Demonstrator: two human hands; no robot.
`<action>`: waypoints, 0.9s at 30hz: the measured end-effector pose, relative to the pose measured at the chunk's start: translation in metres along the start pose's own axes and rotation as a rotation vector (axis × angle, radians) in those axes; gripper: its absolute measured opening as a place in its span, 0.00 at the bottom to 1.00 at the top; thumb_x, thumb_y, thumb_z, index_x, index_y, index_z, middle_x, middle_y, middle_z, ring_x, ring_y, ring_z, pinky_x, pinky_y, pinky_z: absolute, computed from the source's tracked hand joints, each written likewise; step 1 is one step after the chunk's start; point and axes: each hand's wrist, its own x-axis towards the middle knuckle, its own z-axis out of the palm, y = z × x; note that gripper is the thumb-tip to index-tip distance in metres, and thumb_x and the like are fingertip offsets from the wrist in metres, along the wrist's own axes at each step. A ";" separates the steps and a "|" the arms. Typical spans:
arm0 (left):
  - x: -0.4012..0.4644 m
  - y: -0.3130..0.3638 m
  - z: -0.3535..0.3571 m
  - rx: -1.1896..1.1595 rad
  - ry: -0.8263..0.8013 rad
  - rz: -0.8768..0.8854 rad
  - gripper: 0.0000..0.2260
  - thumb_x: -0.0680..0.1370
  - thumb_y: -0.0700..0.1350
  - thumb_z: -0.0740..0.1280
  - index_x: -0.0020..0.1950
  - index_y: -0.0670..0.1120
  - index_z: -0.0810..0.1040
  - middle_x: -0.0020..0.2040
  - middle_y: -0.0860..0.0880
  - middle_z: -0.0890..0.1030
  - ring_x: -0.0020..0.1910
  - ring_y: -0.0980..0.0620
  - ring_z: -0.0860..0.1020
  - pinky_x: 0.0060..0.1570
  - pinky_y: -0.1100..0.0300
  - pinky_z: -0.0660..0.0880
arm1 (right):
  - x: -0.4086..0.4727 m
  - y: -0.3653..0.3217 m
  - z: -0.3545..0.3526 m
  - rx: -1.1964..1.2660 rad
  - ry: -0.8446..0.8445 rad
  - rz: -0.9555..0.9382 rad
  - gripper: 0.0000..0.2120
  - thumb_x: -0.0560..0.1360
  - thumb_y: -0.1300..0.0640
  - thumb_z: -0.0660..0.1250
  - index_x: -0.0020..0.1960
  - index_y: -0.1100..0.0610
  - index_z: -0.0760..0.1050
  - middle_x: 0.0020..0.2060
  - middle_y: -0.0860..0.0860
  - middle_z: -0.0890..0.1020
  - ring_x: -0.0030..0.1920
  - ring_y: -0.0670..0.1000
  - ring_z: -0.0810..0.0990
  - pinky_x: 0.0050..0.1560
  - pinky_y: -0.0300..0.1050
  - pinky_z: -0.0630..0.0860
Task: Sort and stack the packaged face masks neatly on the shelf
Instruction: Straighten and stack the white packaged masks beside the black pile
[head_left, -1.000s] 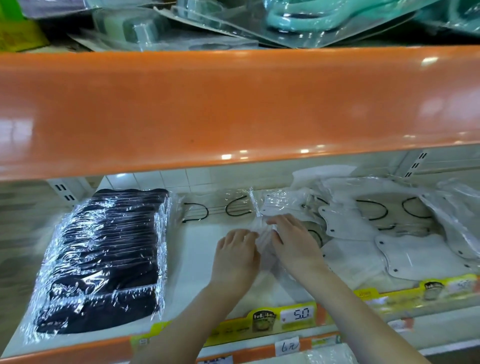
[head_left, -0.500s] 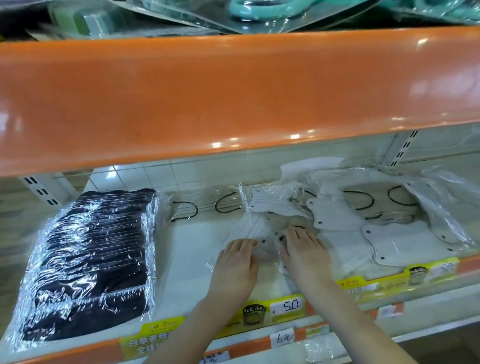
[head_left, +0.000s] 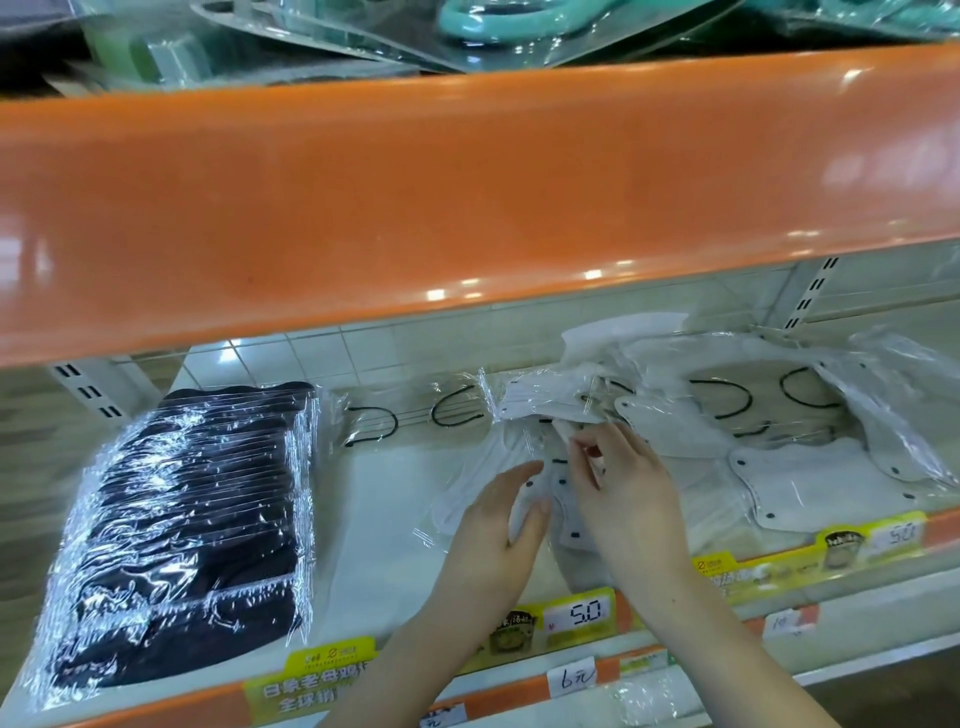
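Mask packs, white (head_left: 540, 514), clear sleeves, loose on the lower shelf (head_left: 363, 519), mid-front, under both hands. Left hand (head_left: 493, 535) comes in from lower left, palm down, fingers mostly straight, thumb side up; fingertips rest on a white pack, thumb tucked against its edge. Whether it actually grips the pack cannot be told. Right hand (head_left: 623, 493) comes in from lower right, wrist angled left, fingers curled; thumb and forefinger pinch a bit of white mask or film at the pile's near edge. Hands sit side by side, almost touching.

Right of the hands: messy heap of more white packs (head_left: 810, 478), overlapping, some tilted, black ear loops showing through the plastic. One pack (head_left: 545, 400) just behind the right hand is propped up at an angle. Left of the hands: a flat pack with black ear loops (head_left: 415, 415) toward the back of the shelf.

Far left on the same shelf: neat stack of black mask packs (head_left: 182, 530), shingled front to back, well apart from the hands.

Shelf front rail carries yellow price tags (head_left: 576, 618), one reading 5.0. Orange shelf edge (head_left: 467, 197) overhead; teal item in clear blister packaging (head_left: 498, 21) on top of it.
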 end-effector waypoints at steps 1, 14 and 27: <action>-0.001 0.008 -0.001 -0.142 -0.009 -0.043 0.17 0.76 0.58 0.59 0.64 0.57 0.72 0.63 0.59 0.76 0.63 0.64 0.71 0.64 0.68 0.66 | 0.001 -0.008 -0.002 0.032 -0.016 0.010 0.04 0.72 0.61 0.67 0.39 0.59 0.74 0.34 0.51 0.77 0.35 0.55 0.77 0.32 0.45 0.73; -0.003 0.020 -0.057 -0.890 0.320 -0.447 0.12 0.80 0.32 0.57 0.50 0.43 0.78 0.36 0.45 0.82 0.30 0.52 0.79 0.27 0.65 0.73 | -0.030 -0.053 0.006 0.116 -0.407 -0.390 0.13 0.74 0.55 0.59 0.56 0.53 0.76 0.59 0.46 0.76 0.58 0.48 0.74 0.59 0.42 0.70; -0.008 -0.018 -0.125 -0.784 0.229 -0.701 0.14 0.76 0.31 0.57 0.54 0.42 0.78 0.39 0.45 0.84 0.36 0.49 0.80 0.33 0.57 0.77 | -0.008 0.001 0.033 0.114 -0.284 -0.270 0.21 0.63 0.69 0.65 0.48 0.46 0.75 0.41 0.43 0.79 0.47 0.46 0.74 0.50 0.34 0.66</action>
